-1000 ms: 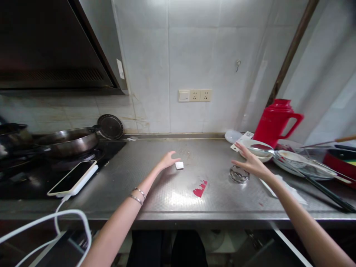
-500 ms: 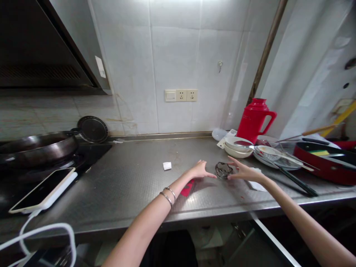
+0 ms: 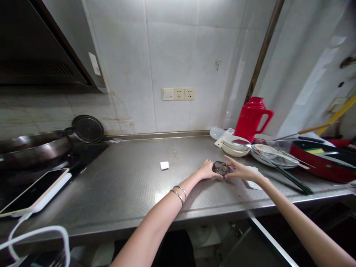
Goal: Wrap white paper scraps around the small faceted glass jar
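Between my two hands is a small round dish of dark, see-through glass (image 3: 221, 169) with a wavy rim, like an ashtray, at the right middle of the steel counter. My left hand (image 3: 206, 170) closes on its left side, two metal bangles on the wrist. From the right, my right hand (image 3: 236, 170) holds the other side, thumb low and fingers toward the back. Fingers cover parts of the rim. Whether the dish rests on the counter or is slightly raised, I cannot tell.
A folded white paper (image 3: 164, 165) lies left of my hands. Stacked bowls (image 3: 236, 151), a red thermos (image 3: 251, 118) and a red pan (image 3: 319, 165) crowd the right. On the left are a steel pan (image 3: 36, 148) and a phone (image 3: 33, 191) with a white cable.
My left hand has moved right, from apart from the dish to its left side. Both hands now close around it. The red item under my left wrist is out of sight. The view shifted slightly.
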A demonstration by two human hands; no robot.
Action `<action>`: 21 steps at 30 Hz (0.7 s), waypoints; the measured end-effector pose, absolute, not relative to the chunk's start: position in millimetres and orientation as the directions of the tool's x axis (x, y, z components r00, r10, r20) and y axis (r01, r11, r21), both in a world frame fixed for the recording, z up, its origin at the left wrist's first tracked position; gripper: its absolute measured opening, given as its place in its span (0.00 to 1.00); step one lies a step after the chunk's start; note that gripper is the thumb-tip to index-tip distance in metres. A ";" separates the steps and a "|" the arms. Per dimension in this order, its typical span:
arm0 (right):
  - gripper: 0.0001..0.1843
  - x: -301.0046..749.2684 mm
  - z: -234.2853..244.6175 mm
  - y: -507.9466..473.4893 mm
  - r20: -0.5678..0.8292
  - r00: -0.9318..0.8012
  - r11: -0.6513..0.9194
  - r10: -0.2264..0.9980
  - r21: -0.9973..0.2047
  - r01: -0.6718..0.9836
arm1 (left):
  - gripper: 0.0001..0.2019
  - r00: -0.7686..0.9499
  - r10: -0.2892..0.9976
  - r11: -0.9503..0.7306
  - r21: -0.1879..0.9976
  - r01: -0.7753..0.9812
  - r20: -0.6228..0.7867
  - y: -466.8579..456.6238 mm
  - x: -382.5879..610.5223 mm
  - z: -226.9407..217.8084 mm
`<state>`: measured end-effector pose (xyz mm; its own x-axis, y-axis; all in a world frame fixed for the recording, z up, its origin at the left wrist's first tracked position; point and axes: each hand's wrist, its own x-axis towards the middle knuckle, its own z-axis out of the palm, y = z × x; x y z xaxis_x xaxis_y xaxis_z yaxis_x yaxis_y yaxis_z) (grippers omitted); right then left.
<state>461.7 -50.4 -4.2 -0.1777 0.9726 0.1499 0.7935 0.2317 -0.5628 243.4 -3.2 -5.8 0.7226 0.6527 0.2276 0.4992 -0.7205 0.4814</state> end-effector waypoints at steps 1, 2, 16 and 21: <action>0.58 462.0 -4.7 -50.3 0.135 -0.190 0.233 0.972 -0.597 0.768 | 0.32 0.718 0.657 -0.716 0.490 0.498 0.230 -3.2 244.2 -6.4; 0.58 462.5 -5.2 -49.9 0.114 -0.206 0.230 0.972 -0.637 0.735 | 0.32 0.713 0.662 -0.709 0.500 0.497 0.231 -3.4 244.7 -7.0; 0.62 412.0 12.8 -40.1 0.143 -0.212 0.242 0.967 -0.783 0.573 | 0.30 0.666 0.702 -0.648 0.612 0.453 0.251 -0.4 196.5 10.8; 0.60 353.2 25.1 -17.9 0.221 -0.271 0.344 0.937 -0.726 0.595 | 0.32 0.613 0.746 -0.620 0.608 0.496 0.260 12.6 134.2 22.5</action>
<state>353.2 -17.9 25.1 -0.2709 0.9368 0.2214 0.5951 0.3438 -0.7264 134.2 12.6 22.5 0.6133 0.7457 0.2603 0.4956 -0.6200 0.6083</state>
